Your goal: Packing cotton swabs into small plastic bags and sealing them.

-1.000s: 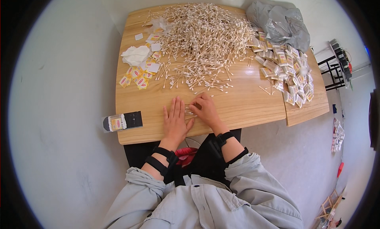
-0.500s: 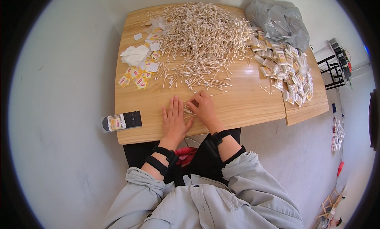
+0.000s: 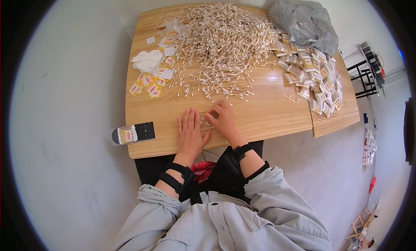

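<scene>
A small row of cotton swabs [image 3: 205, 121] lies on the wooden table [image 3: 268, 108] near its front edge, between my two hands. My left hand [image 3: 190, 132] rests flat on the tabletop, fingers stretched out, along the left side of the row. From the right, my right hand [image 3: 223, 121] bends its fingers down onto the swabs, thumb and fingertips closed at their right ends. Its fingertips partly hide the swabs, so how many they grip cannot be made out. Beyond both hands spreads a big heap of loose cotton swabs [image 3: 225, 38].
At the left edge sits a clear case with swabs and a printed card [image 3: 128, 134]. Yellow-and-white cards [image 3: 149, 83] and a crumpled white tissue [image 3: 147, 60] lie at the far left. Right of the heap are small packed swab bags [image 3: 320, 84] and a grey plastic bag [image 3: 303, 25].
My left hand has drawn back very slightly toward me. The right hand stays nearly in place, its fingers still bent at the swabs.
</scene>
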A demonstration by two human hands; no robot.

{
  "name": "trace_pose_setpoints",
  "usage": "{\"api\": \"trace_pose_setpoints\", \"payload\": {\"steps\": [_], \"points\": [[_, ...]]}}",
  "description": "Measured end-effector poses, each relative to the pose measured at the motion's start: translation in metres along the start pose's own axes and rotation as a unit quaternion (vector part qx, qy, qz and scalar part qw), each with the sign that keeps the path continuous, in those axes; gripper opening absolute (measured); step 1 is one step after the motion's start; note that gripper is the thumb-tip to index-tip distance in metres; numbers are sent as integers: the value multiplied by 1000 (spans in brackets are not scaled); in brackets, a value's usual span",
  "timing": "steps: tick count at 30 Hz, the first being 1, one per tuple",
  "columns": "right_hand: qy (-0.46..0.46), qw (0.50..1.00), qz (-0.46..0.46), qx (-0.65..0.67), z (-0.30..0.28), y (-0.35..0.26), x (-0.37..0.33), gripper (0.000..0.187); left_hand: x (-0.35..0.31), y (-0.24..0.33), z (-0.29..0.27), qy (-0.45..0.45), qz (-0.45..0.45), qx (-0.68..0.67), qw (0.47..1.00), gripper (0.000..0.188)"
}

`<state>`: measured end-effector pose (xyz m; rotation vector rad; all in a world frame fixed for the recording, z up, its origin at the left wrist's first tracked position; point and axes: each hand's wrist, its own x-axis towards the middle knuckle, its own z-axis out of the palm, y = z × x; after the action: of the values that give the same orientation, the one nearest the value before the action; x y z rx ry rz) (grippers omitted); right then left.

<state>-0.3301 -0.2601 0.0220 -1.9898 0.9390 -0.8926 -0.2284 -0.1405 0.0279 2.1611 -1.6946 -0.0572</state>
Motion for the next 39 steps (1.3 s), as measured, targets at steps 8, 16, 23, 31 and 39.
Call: {"api": "trace_pose_setpoints", "payload": {"steps": [8, 16, 23, 31, 39], "points": [[-17, 999, -38, 6, -11, 9, -11, 16, -1, 0, -3, -10, 2, -21, 1000, 79], [-14, 997, -62, -33, -9, 11, -15, 11, 1, 1, -2, -37, 8, 7, 999, 78], [24, 999, -1, 44, -4, 8, -12, 15, 0, 0, -6, -42, 8, -43, 998, 78], [68, 993, 40, 82, 6, -12, -23, 34, -10, -14, -5, -25, -48, -37, 998, 76], [58, 962, 77, 257, 40, -11, -27, 41, -7, -8, -7, -56, 2, -26, 998, 83]]}}
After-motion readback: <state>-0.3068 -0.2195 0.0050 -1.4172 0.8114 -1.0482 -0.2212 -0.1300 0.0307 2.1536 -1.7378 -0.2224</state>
